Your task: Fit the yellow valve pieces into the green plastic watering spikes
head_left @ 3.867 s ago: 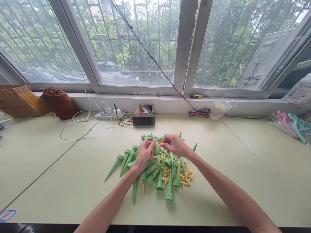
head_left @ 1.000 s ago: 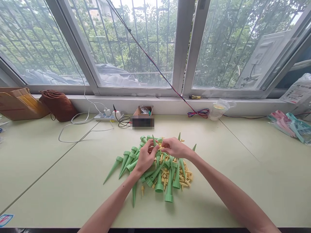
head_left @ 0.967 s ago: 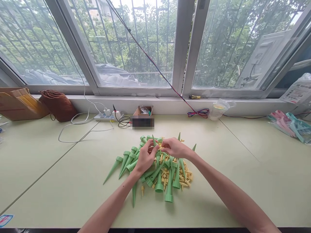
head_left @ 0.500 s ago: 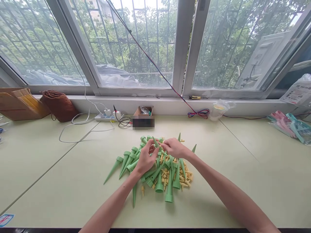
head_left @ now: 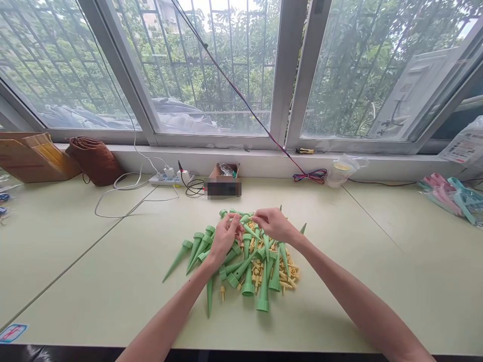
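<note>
My left hand [head_left: 225, 239] is closed around a green plastic plant-watering spike [head_left: 245, 219], held above the pile and tilted nearly level. Opposite it, my right hand [head_left: 276, 224] pinches a small yellow plastic fitting [head_left: 251, 218] at the spike's near end; fingers partly cover it, and I cannot tell whether the two parts are joined. Beneath both hands lies a heap of green spikes [head_left: 263, 286] with ribbed round caps. Many yellow fittings [head_left: 289, 274] are mixed in, mostly toward the right. One loose yellow fitting [head_left: 223, 292] lies at the front.
Behind the heap stands a small open cardboard box [head_left: 225, 173]. A white power strip [head_left: 160, 179] with cables sits to its left, near a brown pouch [head_left: 96, 161]. Further right are a coiled red-blue wire [head_left: 311, 176], a plastic cup [head_left: 337, 173] and bagged pink and teal items [head_left: 453, 196].
The spike has turned from pointing up to lying nearly level between my hands. My right hand has shifted slightly right, and the view has tilted a little.
</note>
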`<action>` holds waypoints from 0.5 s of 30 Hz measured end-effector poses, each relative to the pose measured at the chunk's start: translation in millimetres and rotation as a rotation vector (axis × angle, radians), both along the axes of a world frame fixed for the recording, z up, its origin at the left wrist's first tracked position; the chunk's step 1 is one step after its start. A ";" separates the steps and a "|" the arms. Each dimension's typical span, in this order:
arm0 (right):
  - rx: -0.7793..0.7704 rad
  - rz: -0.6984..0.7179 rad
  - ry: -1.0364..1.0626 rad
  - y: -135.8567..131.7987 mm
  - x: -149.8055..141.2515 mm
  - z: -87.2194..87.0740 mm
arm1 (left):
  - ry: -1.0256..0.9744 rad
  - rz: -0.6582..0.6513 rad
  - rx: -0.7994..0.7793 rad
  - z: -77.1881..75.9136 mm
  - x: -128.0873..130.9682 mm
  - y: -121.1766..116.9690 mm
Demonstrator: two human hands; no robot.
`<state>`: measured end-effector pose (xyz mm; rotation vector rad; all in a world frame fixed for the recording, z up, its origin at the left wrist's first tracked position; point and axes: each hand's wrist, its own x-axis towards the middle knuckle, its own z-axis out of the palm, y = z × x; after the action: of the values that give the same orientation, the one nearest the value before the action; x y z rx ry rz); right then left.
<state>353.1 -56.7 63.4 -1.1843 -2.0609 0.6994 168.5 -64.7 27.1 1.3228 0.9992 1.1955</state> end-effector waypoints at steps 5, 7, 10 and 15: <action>0.034 0.046 0.003 -0.9 -0.6 -1.9 | -0.032 -0.112 -0.053 5.1 0.9 -4.4; 0.015 0.044 0.005 -0.3 -0.6 -2.7 | -0.016 -0.120 -0.044 6.5 0.2 -5.4; -0.002 0.024 -0.007 0.9 -0.4 -3.4 | -0.002 -0.116 -0.020 6.7 -1.0 -5.3; 0.013 0.005 -0.051 2.9 0.3 -5.2 | 0.088 -0.125 0.109 1.3 -2.2 -4.3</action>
<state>353.4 -53.7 58.2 -1.2020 -2.1080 0.6640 166.3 -69.0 28.3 1.5124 0.9098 1.1177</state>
